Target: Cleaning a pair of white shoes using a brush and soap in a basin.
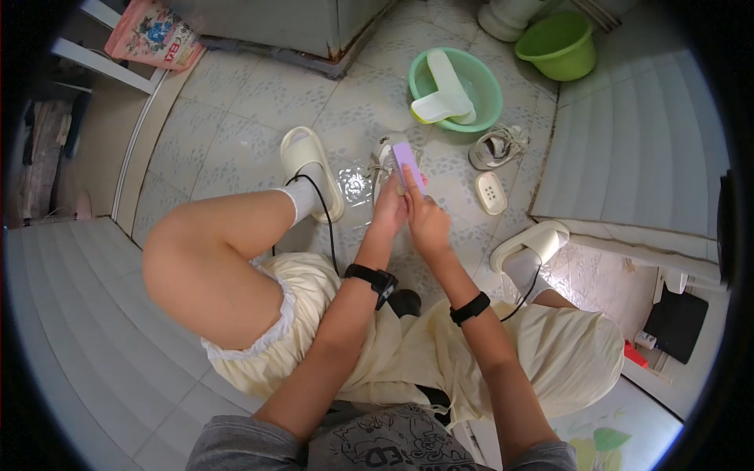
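A purple scrubbing brush is in my right hand, whose fingers are closed round it with the index finger stretched along its back. Close beside it, my left hand is closed on a white shoe with loose laces. The brush lies against the shoe and hides part of it, and my hands cover the rest. Both are low over the wet tiled floor, between my slippered feet. To the right, a second laced shoe rests on the floor near a cream soap dish with holes.
Beyond the shoes stands a mint-green basin with long pale flat pieces in it. A lime-green bucket is at the far right, beside a ribbed wall. A pink printed bag stands far left, by a grey cabinet.
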A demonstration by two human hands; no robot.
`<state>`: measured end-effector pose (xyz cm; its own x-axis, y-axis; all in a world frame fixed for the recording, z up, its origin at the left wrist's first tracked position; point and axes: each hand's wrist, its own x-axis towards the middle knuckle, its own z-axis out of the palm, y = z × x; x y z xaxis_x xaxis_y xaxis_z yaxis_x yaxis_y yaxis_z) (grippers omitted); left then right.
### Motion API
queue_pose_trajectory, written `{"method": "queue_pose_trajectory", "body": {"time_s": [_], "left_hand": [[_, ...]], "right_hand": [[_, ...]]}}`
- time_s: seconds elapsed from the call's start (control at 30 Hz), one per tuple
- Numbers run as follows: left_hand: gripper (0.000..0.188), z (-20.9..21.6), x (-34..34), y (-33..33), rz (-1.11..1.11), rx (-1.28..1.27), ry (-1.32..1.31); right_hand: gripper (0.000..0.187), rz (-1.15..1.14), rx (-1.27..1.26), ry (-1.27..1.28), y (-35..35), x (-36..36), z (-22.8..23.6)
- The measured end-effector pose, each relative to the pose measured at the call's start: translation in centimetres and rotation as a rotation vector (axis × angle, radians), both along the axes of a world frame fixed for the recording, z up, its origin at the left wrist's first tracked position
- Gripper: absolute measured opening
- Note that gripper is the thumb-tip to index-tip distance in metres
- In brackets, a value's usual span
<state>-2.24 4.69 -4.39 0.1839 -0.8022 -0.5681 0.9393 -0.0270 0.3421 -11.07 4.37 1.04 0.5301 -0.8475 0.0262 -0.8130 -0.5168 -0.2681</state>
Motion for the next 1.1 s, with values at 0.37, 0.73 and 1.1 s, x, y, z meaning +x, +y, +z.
{"method": "queue_pose_trajectory", "body": {"time_s": [0.37, 0.73, 1.1], "left_hand": [[0.028, -1.0, -0.2, -0.4, 0.065, -0.049, -0.017], [0.028, -0.4, -1.0, -0.1, -0.245, 0.047, -0.664], [0.028, -0.6, 2.7, 0.4, 0.087, 0.074, -0.219]], "right_hand": [[0.058, -0.062, 0.095, -0.03, -1.5, 0.2, 0.0], [0.057, -0.122, 0.088, 0.001, -3.6, -1.6, -0.5], [0.049, 0.197, 0.113, -0.167, -2.2, -3.6, -0.8]]}}
